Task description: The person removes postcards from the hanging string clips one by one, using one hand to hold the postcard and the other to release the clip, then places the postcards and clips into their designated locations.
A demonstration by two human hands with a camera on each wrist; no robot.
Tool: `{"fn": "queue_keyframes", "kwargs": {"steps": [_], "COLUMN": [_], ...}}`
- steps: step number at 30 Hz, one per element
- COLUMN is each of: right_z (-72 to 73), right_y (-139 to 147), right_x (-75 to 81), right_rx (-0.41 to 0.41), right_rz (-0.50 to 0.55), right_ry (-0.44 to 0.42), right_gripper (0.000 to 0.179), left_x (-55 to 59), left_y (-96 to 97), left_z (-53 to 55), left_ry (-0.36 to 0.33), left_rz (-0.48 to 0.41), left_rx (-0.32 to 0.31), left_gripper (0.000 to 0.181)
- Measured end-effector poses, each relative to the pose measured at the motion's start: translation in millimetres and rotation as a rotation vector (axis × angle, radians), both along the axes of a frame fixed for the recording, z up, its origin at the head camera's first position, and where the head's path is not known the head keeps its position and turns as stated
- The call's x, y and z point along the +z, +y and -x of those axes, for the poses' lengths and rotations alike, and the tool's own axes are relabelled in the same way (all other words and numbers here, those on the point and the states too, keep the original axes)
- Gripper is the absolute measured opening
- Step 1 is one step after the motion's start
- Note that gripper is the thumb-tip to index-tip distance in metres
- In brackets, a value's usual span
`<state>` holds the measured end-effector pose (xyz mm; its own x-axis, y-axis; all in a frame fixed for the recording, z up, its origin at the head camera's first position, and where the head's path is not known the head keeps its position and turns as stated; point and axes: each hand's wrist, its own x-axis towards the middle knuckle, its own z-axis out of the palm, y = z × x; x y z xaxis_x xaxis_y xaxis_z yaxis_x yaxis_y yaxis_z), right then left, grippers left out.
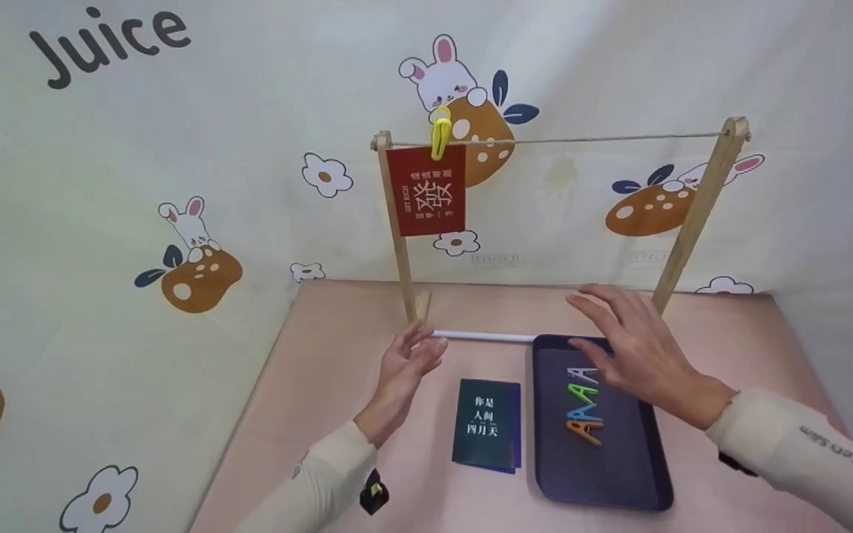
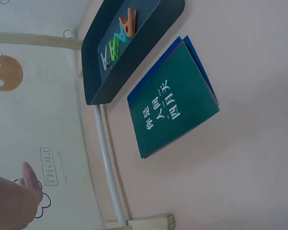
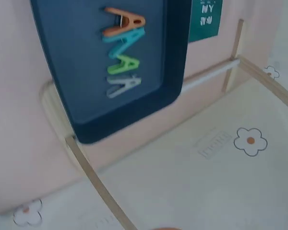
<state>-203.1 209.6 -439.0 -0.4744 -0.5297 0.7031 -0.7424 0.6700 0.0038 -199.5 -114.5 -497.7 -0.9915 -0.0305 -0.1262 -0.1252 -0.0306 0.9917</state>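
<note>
My left hand [image 1: 406, 366] is raised left of a small stack of cards, fingers loosely bent and holding nothing. The stack's top card [image 1: 482, 444] is dark green with white characters, with blue edges showing below it. Over the far right part of a dark tray [image 1: 619, 481], my right hand [image 1: 645, 355] hovers with its fingers spread and nothing in them. A row of clothespins lies in the tray: orange [image 3: 129, 19], blue [image 3: 125, 42], green [image 3: 125, 65] and grey [image 3: 124, 86]. Behind, a yellow clothespin [image 1: 440, 139] holds a red card [image 1: 426, 211] on a string.
The string [image 1: 589, 139] runs between a left wooden post [image 1: 402, 274] and a right wooden post [image 1: 697, 211]. A white rod [image 1: 482, 337] joins the stand low down, behind the cards. A printed backdrop [image 1: 249, 133] rises behind the pink tabletop [image 1: 323, 355].
</note>
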Motion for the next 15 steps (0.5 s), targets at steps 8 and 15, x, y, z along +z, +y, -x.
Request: {"fn": "queue_keyframes", "kwargs": {"steps": [8, 15], "right_z": [20.6, 39.9], "right_y": [-16, -37], "right_x": [37.9, 76.3], "right_rx": [0.097, 0.115], "right_rz": [-0.033, -0.068], "right_ry": [0.106, 0.198], "right_gripper": [0.044, 0.047], "left_x": [35.3, 68.2], "left_y": [-2.7, -4.7], "left_z": [23.9, 41.8], "left_ry": [0.053, 0.067], "left_rz": [0.041, -0.063], "left_rx": [0.074, 0.104], "left_gripper": [0.076, 0.071]}}
